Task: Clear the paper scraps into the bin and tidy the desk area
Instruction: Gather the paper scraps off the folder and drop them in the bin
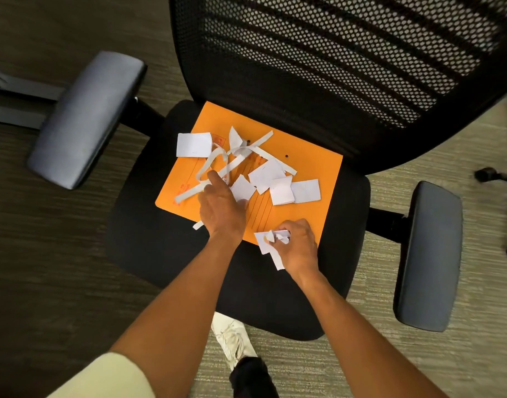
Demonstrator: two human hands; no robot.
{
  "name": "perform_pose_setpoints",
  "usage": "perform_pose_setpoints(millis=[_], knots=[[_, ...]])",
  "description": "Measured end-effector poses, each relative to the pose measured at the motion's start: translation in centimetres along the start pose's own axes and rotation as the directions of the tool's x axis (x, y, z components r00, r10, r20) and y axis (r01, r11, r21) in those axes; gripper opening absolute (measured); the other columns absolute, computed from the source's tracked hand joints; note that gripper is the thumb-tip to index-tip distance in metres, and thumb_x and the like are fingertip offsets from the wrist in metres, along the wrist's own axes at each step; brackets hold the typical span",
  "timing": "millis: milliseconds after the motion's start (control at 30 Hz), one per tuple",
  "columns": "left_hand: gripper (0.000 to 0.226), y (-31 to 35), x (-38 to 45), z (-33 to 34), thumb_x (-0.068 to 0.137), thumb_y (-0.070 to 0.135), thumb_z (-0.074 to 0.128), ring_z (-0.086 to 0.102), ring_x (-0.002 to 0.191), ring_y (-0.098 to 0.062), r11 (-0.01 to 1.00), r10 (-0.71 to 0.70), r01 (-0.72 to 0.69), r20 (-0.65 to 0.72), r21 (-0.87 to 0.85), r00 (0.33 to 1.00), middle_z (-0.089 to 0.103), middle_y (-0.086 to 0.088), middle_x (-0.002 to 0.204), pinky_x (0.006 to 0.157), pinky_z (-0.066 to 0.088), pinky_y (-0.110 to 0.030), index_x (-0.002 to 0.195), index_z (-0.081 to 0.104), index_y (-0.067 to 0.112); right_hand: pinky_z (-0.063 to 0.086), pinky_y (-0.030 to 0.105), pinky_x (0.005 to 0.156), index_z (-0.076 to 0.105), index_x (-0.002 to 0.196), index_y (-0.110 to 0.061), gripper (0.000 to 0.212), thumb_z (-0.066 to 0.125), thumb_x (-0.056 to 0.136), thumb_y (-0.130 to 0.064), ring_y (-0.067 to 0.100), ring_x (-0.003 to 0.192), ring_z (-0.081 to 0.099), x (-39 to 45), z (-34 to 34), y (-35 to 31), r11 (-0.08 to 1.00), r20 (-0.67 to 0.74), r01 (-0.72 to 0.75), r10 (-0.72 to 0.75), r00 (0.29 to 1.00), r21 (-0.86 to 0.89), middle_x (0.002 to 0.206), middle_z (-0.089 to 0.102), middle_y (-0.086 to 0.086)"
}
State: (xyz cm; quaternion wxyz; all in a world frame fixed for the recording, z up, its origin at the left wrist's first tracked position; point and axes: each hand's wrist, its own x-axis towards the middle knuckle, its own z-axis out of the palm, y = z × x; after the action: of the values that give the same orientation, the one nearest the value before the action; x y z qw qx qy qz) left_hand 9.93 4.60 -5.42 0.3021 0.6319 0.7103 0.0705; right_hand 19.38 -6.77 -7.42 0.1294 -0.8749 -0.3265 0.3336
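An orange folder [309, 168] lies on the black seat [149, 225] of an office chair. Several white paper scraps [275, 179] and thin strips [215, 159] are scattered over the folder. My left hand [220, 208] rests on the folder's middle, fingers pressing on a long strip and a square scrap. Near the folder's front right corner, my right hand [298, 245] is closed around a crumpled bunch of scraps [271, 242]. One small scrap [198, 224] lies on the seat just off the folder's front edge. No bin is in view.
The chair's mesh backrest [332, 67] rises behind the folder. Grey armrests stand at the left [85, 116] and right [430, 254]. My white shoe [232, 340] is on the carpet below the seat's front edge. A chair-base caster [487, 175] shows at far right.
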Motion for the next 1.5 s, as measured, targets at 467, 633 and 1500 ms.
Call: perform_pose_setpoints(millis=[467, 633, 1500], knots=[[0.025, -5.0, 0.5, -3.4, 0.091, 0.019, 0.063, 0.061, 0.098, -0.022, 0.981, 0.101, -0.078, 0.128, -0.176, 0.987, 0.064, -0.01, 0.107, 0.084, 0.058, -0.041, 0.112, 0.063, 0.005, 0.045, 0.021, 0.063, 0.056, 0.105, -0.021, 0.036, 0.079, 0.078, -0.028, 0.018, 0.1, 0.058, 1.9, -3.9, 0.1, 0.946, -0.138, 0.067, -0.024, 0.99, 0.316, 0.105, 0.06, -0.002], [0.024, -8.6, 0.6, -5.7, 0.09, 0.019, 0.065, 0.064, 0.097, -0.025, 0.971, 0.131, -0.11, 0.089, -0.211, 0.987, 0.065, -0.01, 0.106, 0.079, 0.059, -0.04, 0.108, 0.065, 0.003, 0.05, 0.035, 0.092, 0.029, 0.145, -0.032, 0.084, 0.079, 0.078, -0.022, 0.019, 0.119, 0.049, 5.5, -4.9, -2.2, 0.951, -0.071, 0.103, -0.086, 0.994, 0.293, 0.14, 0.046, 0.003], [0.009, -31.4, -17.8, -18.8, 0.088, 0.023, 0.067, 0.067, 0.073, -0.013, 0.848, -0.171, 0.094, -0.103, -0.521, 0.98, 0.068, 0.001, 0.08, 0.064, 0.056, -0.036, 0.086, 0.066, 0.015, 0.043, 0.026, 0.046, 0.069, 0.081, -0.015, 0.01, 0.076, 0.08, -0.022, 0.017, 0.064, 0.06, -18.7, 14.1, -13.3, 0.906, 0.4, 0.039, -0.225, 0.888, 0.422, 0.076, 0.07, 0.007]])
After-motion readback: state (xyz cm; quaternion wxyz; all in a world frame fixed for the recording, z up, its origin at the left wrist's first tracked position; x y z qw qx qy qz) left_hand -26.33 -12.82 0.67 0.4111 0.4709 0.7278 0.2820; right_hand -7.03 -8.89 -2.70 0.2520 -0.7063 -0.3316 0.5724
